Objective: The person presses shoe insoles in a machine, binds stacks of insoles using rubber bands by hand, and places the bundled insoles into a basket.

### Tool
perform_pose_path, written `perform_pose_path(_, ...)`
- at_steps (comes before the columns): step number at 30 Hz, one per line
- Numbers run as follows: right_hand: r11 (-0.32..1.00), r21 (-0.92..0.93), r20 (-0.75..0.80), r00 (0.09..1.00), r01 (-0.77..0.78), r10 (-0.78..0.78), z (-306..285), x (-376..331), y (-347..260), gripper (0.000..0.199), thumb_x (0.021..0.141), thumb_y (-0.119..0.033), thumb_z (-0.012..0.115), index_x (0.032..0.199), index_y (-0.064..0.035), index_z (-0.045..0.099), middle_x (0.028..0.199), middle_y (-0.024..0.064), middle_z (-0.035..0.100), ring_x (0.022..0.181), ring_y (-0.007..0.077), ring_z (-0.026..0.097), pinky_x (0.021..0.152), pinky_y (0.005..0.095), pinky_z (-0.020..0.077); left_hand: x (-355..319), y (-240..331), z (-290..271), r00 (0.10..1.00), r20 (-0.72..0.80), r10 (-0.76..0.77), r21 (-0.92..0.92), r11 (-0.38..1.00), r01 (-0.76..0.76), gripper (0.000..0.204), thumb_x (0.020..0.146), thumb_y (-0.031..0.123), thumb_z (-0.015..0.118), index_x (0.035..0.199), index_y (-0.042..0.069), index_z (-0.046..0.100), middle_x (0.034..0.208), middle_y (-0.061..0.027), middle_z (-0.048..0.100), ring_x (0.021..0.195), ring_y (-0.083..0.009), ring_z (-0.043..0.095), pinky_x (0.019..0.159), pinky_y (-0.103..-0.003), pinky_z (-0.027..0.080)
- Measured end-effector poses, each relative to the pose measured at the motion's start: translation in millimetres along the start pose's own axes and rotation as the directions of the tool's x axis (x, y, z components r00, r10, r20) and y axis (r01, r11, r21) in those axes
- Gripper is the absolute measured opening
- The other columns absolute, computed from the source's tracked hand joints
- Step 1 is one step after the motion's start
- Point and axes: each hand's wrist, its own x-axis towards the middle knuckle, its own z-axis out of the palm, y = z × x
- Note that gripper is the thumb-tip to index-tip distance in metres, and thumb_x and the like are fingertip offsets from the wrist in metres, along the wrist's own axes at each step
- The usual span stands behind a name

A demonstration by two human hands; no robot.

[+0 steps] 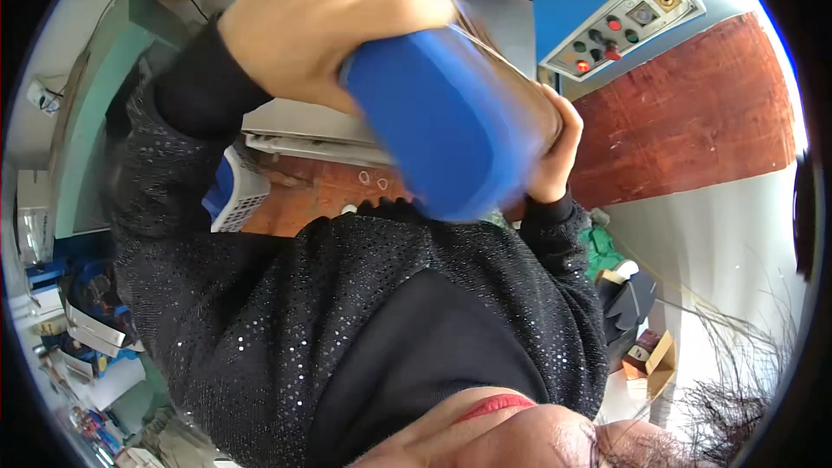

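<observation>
Both my hands hold a blue, sole-shaped piece (429,113) in front of my chest, smeared by motion. Its wide, rounded end points down toward me. Along its far right side lies a brown part (530,108) with a thin pale line at its edge; I cannot tell exactly what kind of thing the two make up. My left hand (338,13) is closed over the upper end, its fingers wrapped across the blue piece. On the other side, my right hand (559,143) has its fingers curled round the brown part, and its palm is partly hidden.
A blue machine's control panel (628,22) with coloured buttons stands at the far right, above a reddish-brown board (693,113). A white basket (245,191) is by my left arm. Cluttered shelves (91,329) fill the lower left; a cardboard box (660,360) sits lower right.
</observation>
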Motion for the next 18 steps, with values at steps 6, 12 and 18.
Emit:
perform_pose_path(6,0.908,-0.385,0.421,0.907,0.164,0.015,33.2,10.9,-67.6,0.087,0.056,-0.016,0.089,0.131,-0.0015,0.048,0.131,0.0190,0.048,0.119,0.0360,0.050,0.098,0.0412,0.0439,-121.4,-9.0,45.3,0.982,0.118,-0.148,0.308,0.945,0.106,0.086,0.063,0.017,0.081,0.138,0.020,0.039,0.148,-0.0113,0.034,0.135,-0.0306,0.037,0.111,-0.047,0.032)
perform_pose_path(12,0.802,-0.550,0.346,0.938,0.233,-0.035,57.0,52.8,-106.5,0.029,0.081,-0.016,0.070,0.109,-0.0076,0.067,0.102,0.0125,0.063,0.095,0.0299,0.062,0.082,0.0358,0.0502,-128.0,-33.4,10.6,0.961,0.105,-0.256,0.010,0.967,0.256,0.082,0.072,0.012,0.058,0.149,0.016,0.031,0.152,-0.0124,0.032,0.140,-0.0304,0.032,0.117,-0.047,0.023)
perform_pose_path(18,0.645,-0.671,0.518,0.854,0.366,0.054,99.5,86.7,-113.7,0.010,0.082,-0.010,0.065,0.088,-0.0037,0.060,0.087,0.0128,0.060,0.085,0.0335,0.059,0.074,0.0422,0.0478,18.2,-30.4,86.5,0.994,0.083,0.066,-0.159,0.986,-0.052,0.046,0.099,0.042,0.038,0.127,0.013,0.060,0.138,-0.0086,0.052,0.133,-0.0212,0.041,0.112,-0.050,0.026)
